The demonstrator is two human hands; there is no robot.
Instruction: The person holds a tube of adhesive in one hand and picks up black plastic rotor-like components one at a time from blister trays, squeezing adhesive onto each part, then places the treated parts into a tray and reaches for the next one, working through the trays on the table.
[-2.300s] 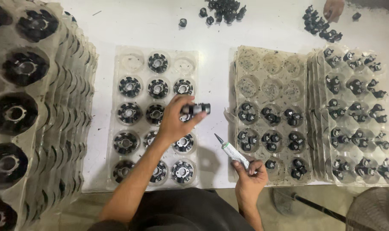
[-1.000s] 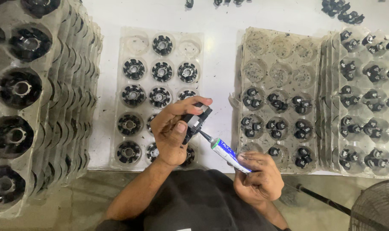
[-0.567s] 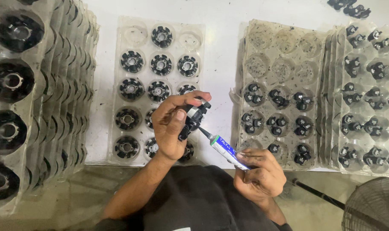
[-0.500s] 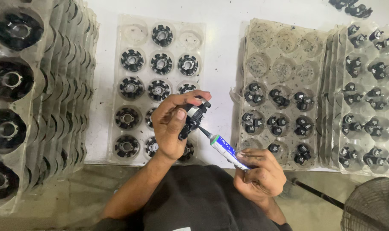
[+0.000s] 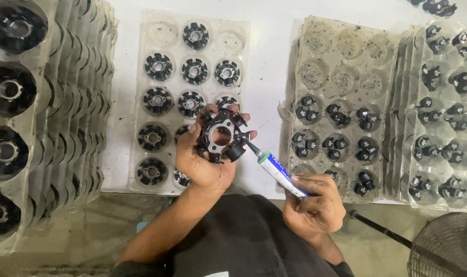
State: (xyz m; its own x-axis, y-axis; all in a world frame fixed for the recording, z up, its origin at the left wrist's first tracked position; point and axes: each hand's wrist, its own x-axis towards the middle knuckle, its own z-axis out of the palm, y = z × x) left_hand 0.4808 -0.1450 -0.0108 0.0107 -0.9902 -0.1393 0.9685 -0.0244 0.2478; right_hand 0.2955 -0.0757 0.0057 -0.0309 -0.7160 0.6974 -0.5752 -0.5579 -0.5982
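Above the near table edge, left hand (image 5: 205,159) cups a black ring-shaped part (image 5: 222,136) in curled fingers; right hand (image 5: 313,208) grips a glue tube (image 5: 277,172), nozzle touching the part's right side.

A white table (image 5: 274,31) fills the upper part of the frame, evenly lit with soft shadows. At the left edge leans a tall stack of clear trays (image 5: 43,118). Upper centre lies a clear blister tray (image 5: 141,66), and right of centre a grimy clear tray (image 5: 341,56). Below the table edge, the lower left shows a grey concrete floor (image 5: 74,225). In the lower right corner sits a wire fan guard (image 5: 444,251).
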